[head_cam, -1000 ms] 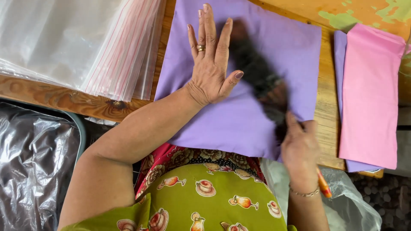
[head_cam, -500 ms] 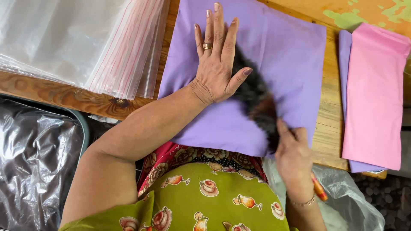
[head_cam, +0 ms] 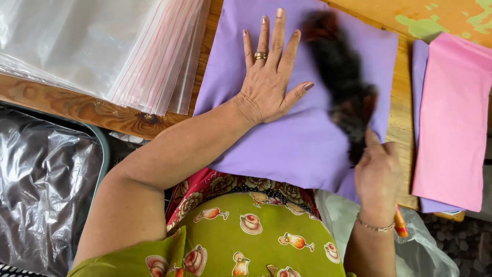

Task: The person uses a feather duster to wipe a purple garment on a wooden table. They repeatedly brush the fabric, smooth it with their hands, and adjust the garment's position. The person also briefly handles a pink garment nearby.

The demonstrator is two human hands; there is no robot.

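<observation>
Right hand [head_cam: 378,173] clenched around the handle of a dark brush [head_cam: 341,84], bristles blurred, lying slantwise across the right half of a purple cloth [head_cam: 287,149]. Orange handle end poking out below the wrist, beside a thin bracelet [head_cam: 375,226]. Left hand [head_cam: 269,82] released, flat, fingers spread, palm pressed on the upper middle of the cloth, gold ring [head_cam: 260,55] on one finger. Cloth spread on a wooden table [head_cam: 77,105], near edge hanging over a green patterned apron [head_cam: 246,238]. Left: stack of clear plastic bags [head_cam: 102,46] with red strips. Right: folded pink cloth [head_cam: 453,118] atop another purple piece. Lower left: crinkled silvery plastic [head_cam: 43,190] below the table edge.
</observation>
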